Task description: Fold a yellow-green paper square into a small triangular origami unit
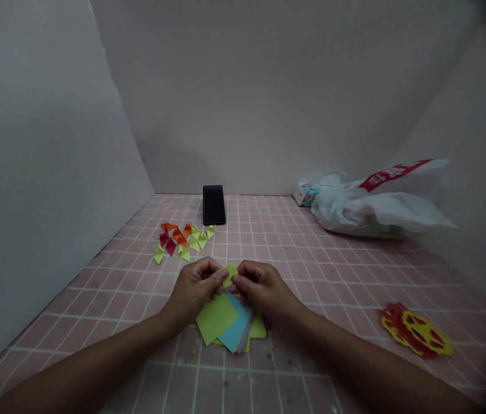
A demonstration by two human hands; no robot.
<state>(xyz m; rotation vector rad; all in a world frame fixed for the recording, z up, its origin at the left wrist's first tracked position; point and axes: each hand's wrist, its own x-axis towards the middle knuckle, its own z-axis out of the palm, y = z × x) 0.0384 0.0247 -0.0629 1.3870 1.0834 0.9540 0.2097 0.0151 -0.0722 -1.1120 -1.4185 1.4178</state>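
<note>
Between both hands is a small piece of yellow-green paper (pixel 230 275), which seems to be folded. My left hand (pixel 197 290) pinches its left side between thumb and fingers. On its right side, my right hand (pixel 266 287) is closed on the same piece. Just below the hands lies a fanned pile of coloured paper squares (pixel 217 319), with yellow-green, blue and purple sheets showing. The hands hide the pile's upper part. Farther off to the left, several small folded paper pieces (pixel 181 238) in red, orange and yellow are grouped together.
A black phone-like slab (pixel 214 205) is near the back wall. At the back right are a white plastic bag (pixel 367 210) with red print and a small patterned box (pixel 305 194). Red and yellow cut-out shapes (pixel 417 332) lie at right on the pink tiled surface (pixel 264 230).
</note>
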